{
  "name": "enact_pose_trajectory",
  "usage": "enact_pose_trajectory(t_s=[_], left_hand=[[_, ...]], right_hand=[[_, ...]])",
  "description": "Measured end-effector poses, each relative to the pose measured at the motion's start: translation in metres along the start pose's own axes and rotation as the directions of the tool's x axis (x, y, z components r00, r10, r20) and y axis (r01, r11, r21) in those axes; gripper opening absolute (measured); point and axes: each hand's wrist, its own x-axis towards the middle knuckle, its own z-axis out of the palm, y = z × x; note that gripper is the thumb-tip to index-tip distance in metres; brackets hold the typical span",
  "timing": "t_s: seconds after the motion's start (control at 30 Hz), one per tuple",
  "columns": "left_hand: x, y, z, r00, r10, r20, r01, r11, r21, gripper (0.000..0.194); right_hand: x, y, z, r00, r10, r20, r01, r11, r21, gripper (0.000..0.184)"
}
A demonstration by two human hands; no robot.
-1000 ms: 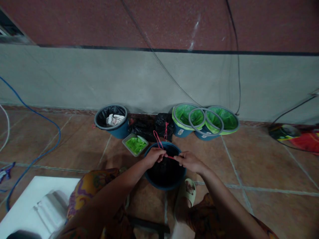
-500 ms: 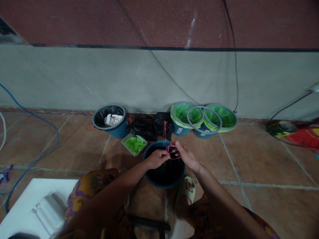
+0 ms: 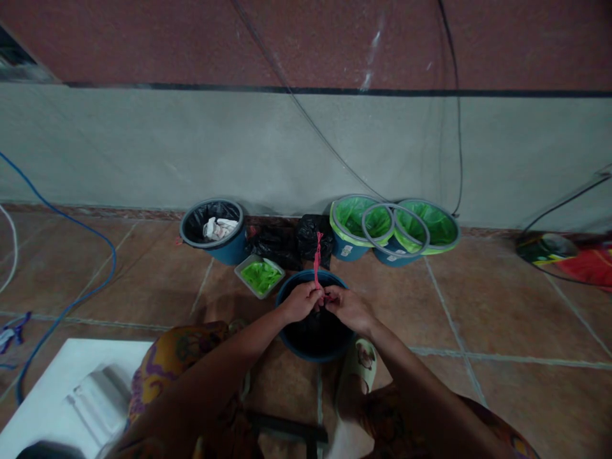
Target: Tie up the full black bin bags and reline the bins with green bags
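Observation:
Above a blue bin (image 3: 306, 355) between my feet, my two hands meet over its dark inside. Fingertips of my left hand (image 3: 301, 302) pinch a red drawstring (image 3: 317, 261), whose bunched end sticks up and away from me. Close beside it, my right hand (image 3: 351, 310) is closed with its fingers on the lower part of the same drawstring. What lies inside the bin is too dark to make out. Just behind are a black garbage bag (image 3: 313, 233) and, to the left, a clear tub (image 3: 259, 276) of green plastic bags.
Along the wall stand a black-lined bin (image 3: 234, 248) holding crumpled white paper and two green-lined bins (image 3: 351, 250) with a loose grey ring (image 3: 421, 245) on top. A blue hose (image 3: 102, 239) crosses the floor at left. Near my left leg lies a white board (image 3: 52, 389).
The red drawstring was a spread loop around my right fingers; now it is gathered into a narrow upright strand. My right hand has come down and closed beside my left.

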Motion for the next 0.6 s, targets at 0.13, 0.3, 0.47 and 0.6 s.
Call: enact_pose_trajectory(t_s=[0.13, 0.3, 0.47, 0.6], left_hand=[[0.000, 0.002, -0.001, 0.987, -0.149, -0.065, 0.139, 0.981, -0.137, 0.008], [0.000, 0.002, -0.004, 0.968, -0.237, -0.078, 0.207, 0.938, -0.279, 0.017], [0.000, 0.002, -0.004, 0.991, -0.043, -0.128, 0.040, 0.999, -0.020, 0.012], [-0.004, 0.011, -0.004, 0.989, 0.146, -0.024, -0.131, 0.937, 0.324, 0.008]], right_hand=[[-0.002, -0.002, -0.006, 0.986, 0.110, -0.121, -0.135, 0.966, -0.221, 0.019], [-0.005, -0.005, -0.008, 0.987, 0.144, -0.071, -0.155, 0.967, -0.200, 0.024], [-0.008, -0.008, -0.010, 0.990, 0.128, -0.064, -0.142, 0.942, -0.304, 0.012], [-0.005, -0.009, -0.011, 0.974, 0.059, -0.220, -0.115, 0.962, -0.249, 0.029]])
